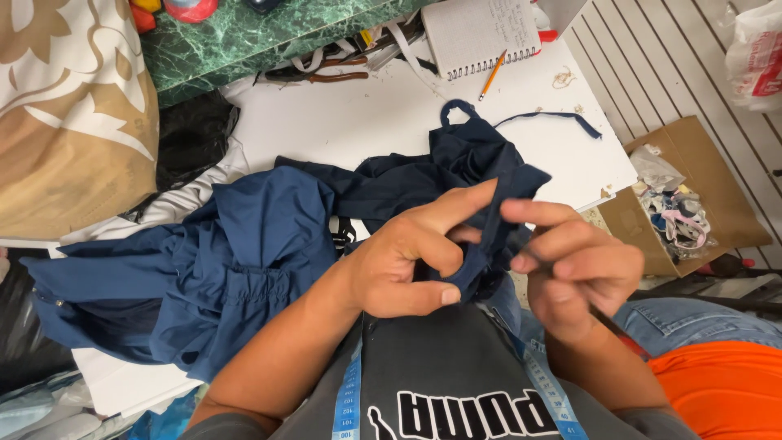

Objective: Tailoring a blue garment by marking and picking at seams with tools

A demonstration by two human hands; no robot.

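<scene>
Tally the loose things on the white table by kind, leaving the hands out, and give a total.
Navy garment: 1
Loose navy fabric strip: 1
Spiral notebook: 1
Orange pencil: 1
Total: 4
Both hands, left and right, pinch a fold of the navy garment.

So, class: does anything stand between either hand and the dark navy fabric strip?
Nothing visible does. The left hand and right hand both already pinch the dark navy fabric strip directly, above the white table.

I see the garment (244, 244) lying on the counter (366, 122), notebook (481, 33) and pencil (492, 76) behind it, a box (692, 195) on the floor to the right.
</scene>
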